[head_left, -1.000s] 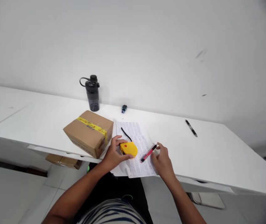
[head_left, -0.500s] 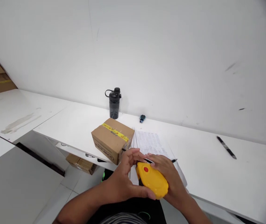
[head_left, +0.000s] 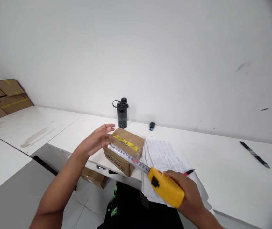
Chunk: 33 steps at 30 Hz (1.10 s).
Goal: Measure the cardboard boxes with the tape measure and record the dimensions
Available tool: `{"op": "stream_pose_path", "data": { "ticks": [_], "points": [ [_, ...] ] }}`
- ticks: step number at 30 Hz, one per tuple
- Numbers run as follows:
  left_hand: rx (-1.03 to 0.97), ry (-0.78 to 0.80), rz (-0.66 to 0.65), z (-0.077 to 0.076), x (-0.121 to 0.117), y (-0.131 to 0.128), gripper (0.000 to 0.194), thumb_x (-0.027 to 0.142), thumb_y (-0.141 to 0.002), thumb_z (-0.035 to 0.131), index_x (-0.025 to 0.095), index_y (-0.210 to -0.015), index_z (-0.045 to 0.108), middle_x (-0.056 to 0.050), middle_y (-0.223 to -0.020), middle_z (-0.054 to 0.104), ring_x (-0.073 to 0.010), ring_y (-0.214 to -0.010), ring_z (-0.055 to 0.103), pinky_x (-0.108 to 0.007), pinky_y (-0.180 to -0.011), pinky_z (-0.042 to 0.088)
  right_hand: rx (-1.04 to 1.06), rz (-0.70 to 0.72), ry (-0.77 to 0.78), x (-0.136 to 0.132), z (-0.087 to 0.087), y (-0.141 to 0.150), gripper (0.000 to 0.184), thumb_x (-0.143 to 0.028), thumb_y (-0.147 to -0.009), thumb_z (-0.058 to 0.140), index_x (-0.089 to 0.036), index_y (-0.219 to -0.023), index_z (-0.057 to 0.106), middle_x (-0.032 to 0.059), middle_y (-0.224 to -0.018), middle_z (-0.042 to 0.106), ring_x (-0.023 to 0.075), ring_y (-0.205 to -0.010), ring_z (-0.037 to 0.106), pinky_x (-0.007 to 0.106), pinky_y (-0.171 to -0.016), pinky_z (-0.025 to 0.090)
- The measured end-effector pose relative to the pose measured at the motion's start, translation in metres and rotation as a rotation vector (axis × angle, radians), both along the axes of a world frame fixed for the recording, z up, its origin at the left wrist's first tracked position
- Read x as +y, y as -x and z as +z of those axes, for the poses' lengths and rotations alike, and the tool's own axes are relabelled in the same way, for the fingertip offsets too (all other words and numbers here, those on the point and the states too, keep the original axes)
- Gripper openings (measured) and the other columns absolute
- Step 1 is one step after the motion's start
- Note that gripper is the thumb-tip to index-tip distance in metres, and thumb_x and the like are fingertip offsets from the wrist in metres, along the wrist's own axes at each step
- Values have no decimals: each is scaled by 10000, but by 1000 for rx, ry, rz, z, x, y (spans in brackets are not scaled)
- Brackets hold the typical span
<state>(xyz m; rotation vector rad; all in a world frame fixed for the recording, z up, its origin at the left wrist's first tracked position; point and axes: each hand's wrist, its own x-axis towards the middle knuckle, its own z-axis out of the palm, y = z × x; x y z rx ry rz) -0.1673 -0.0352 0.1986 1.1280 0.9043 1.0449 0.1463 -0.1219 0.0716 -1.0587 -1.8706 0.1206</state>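
My right hand (head_left: 190, 196) is wrapped around a yellow tape measure (head_left: 168, 188) with a black slider. Its metal blade (head_left: 129, 158) stretches out to the left, across the front of a taped cardboard box (head_left: 128, 144). At the blade's free end is my left hand (head_left: 98, 140), fingers apart and partly bent beside the box's left corner. I cannot tell whether its fingertips touch the blade. Printed sheets of paper (head_left: 166, 155) lie right of the box, partly under my right hand. A pen (head_left: 189, 172) rests on them.
Behind the box stands a dark shaker bottle (head_left: 122, 114), with a small watch-like object (head_left: 152, 126) near the wall. A black marker (head_left: 254, 154) lies at the right. Several cardboard boxes (head_left: 9, 98) are stacked far left. Another box (head_left: 94, 177) sits below the table's front edge.
The blade has been pulled out of the tape measure. My left hand has moved left to the box, away from the case, while my right hand keeps holding it. The view has shifted.
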Motion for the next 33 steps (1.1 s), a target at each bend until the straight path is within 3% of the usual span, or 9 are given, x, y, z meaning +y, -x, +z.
{"op": "stream_pose_path", "data": {
  "ticks": [4, 9, 14, 17, 21, 25, 29, 33],
  "points": [
    [-11, 194, 198, -7, 62, 24, 214, 333, -830, 648, 160, -951, 609, -35, -890, 560, -81, -605, 515, -216, -564, 496, 167, -102, 367, 1, -11, 4, 394, -498, -779, 634, -221, -1058, 614, 33, -799, 727, 214, -640, 661, 300, -520, 486],
    [133, 327, 315, -21, 101, 35, 217, 368, -887, 533, 152, -900, 537, -14, -755, 512, -82, -524, 484, -222, -521, 486, 295, -105, 487, 7, -2, 10, 445, -566, -755, 642, -209, -1021, 639, 25, -723, 710, 236, -677, 659, 295, -490, 461],
    [309, 307, 281, -26, 110, 23, 246, 403, -875, 519, 165, -933, 535, -6, -758, 504, -80, -506, 439, -225, -506, 458, 245, -147, 509, 13, 15, 17, 484, -621, -751, 623, -219, -1019, 658, -2, -630, 667, 197, -544, 591, 285, -478, 417],
    [468, 236, 265, -32, 114, 11, 225, 322, -810, 595, 175, -972, 545, -5, -801, 516, -81, -533, 442, -240, -566, 465, 163, -189, 489, 20, 25, 22, 492, -633, -751, 613, -235, -1034, 672, -22, -593, 639, 171, -480, 534, 278, -476, 396],
    [726, 75, 253, -44, 114, -5, 374, 240, -722, 670, 204, -1073, 546, -37, -960, 574, -138, -725, 544, -268, -704, 455, 30, -191, 487, 33, 32, 30, 452, -616, -762, 612, -251, -1019, 683, -27, -559, 620, 178, -486, 546, 267, -475, 372],
    [927, -65, 171, -49, 105, -12, 273, 435, -809, 591, 205, -955, 597, -73, -1051, 628, -219, -928, 582, -310, -821, 430, -28, -145, 481, 43, 37, 41, 401, -595, -781, 598, -248, -963, 683, -28, -549, 614, 174, -490, 555, 259, -479, 355],
    [1053, -89, 24, -43, 100, -8, 438, 610, -820, 511, 191, -837, 636, -83, -949, 707, -251, -898, 623, -324, -806, 439, -2, -152, 490, 48, 40, 50, 392, -610, -768, 597, -244, -882, 677, -25, -561, 621, 170, -506, 554, 252, -481, 332],
    [1208, -108, 35, -39, 99, -8, 520, 682, -776, 508, 182, -683, 614, -117, -853, 719, -288, -857, 635, -350, -784, 435, 31, -150, 480, 50, 39, 50, 405, -614, -763, 595, -243, -897, 687, -24, -568, 627, 166, -507, 546, 248, -478, 323]
  ]
}}
